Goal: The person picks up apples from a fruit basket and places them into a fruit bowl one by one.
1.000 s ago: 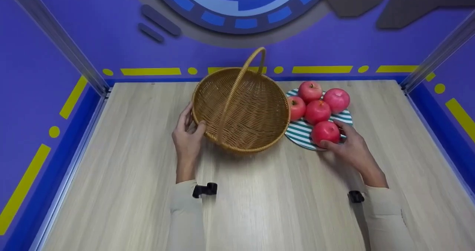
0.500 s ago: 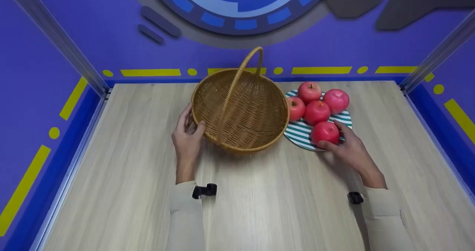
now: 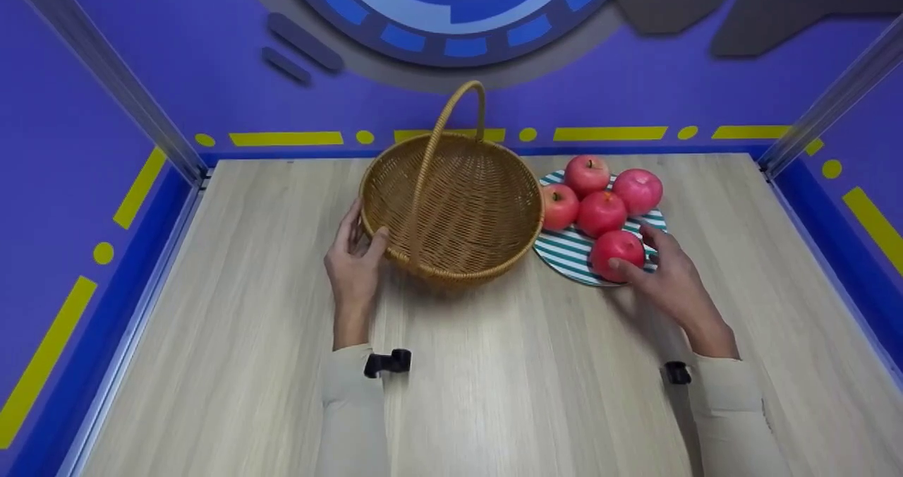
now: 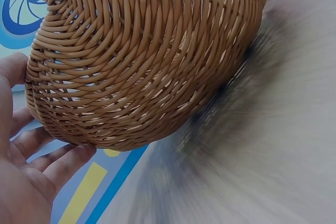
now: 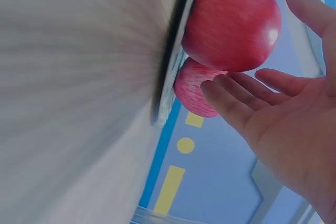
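Observation:
A brown wicker basket (image 3: 465, 216) with an arched handle (image 3: 439, 128) stands at the middle back of the table, its inside bare. My left hand (image 3: 355, 265) grips its left side, thumb at the rim and fingers against the outer weave (image 4: 131, 66). To the right, a green-and-white striped plate (image 3: 568, 257) bears several red apples. My right hand (image 3: 670, 279) is beside the front apple (image 3: 617, 255), thumb over its near side. In the right wrist view its fingers (image 5: 236, 98) are spread and fairly straight, with a gap between the thumb and this apple (image 5: 233, 22).
The other apples (image 3: 602, 213) sit close together at the back of the plate. A blue-purple panel (image 3: 282, 103) rises behind the wooden table (image 3: 480, 378). Side panels (image 3: 77, 251) stand at left and right.
The basket has shifted slightly left and its handle leans further left, with my left hand still on it. My right hand's fingers have loosened a little around the front apple, which has hardly moved.

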Action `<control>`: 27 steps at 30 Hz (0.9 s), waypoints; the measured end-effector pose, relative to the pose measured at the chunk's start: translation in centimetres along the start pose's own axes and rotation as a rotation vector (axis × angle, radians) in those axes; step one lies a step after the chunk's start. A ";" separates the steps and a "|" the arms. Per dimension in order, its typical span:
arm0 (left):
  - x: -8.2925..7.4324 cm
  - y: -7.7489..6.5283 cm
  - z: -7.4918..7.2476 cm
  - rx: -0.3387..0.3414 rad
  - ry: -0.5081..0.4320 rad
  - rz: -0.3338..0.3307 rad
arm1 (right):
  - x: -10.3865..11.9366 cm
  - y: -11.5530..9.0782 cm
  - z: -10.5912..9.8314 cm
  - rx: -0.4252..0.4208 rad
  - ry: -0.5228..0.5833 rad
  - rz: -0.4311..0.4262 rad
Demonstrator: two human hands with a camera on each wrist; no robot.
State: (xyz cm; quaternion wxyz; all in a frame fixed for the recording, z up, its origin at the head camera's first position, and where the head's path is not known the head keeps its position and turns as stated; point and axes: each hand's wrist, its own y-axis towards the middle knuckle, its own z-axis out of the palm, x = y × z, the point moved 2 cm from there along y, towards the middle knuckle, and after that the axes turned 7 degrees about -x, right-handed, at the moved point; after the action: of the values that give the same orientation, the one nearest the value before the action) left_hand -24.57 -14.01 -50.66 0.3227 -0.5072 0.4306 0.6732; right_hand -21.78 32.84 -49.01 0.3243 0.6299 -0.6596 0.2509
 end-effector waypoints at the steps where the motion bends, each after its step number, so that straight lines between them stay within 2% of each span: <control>1: 0.1 0.0 0.0 0.001 0.002 -0.003 | 0.1 0.0 -0.1 -0.011 -0.008 -0.011; 7: 0.3 0.0 0.1 -0.006 0.058 -0.019 | 0.6 0.4 -0.3 -0.059 -0.034 -0.088; 12: 0.2 -0.1 0.1 -0.004 0.063 -0.024 | 1.3 0.8 -0.4 -0.059 -0.027 -0.098; 16: 0.0 -0.4 0.1 -0.020 0.117 -0.035 | 2.1 1.3 -0.5 -0.048 -0.053 -0.109; 19: -0.6 -0.4 0.1 -0.045 0.174 0.002 | 3.0 1.9 -0.6 -0.041 -0.070 -0.140; 24: -1.9 -0.2 0.6 -0.053 0.214 0.064 | 4.8 2.8 -0.8 -0.047 -0.103 -0.192; 27: -3.0 0.3 0.8 -0.050 0.228 0.122 | 5.9 3.5 -1.0 -0.046 -0.128 -0.207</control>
State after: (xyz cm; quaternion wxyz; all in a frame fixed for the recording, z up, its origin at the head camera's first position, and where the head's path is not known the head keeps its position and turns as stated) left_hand -24.35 -13.39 -47.58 0.2174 -0.5610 0.4778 0.6401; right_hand -25.15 29.91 -43.68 0.3201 0.7018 -0.6159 0.1603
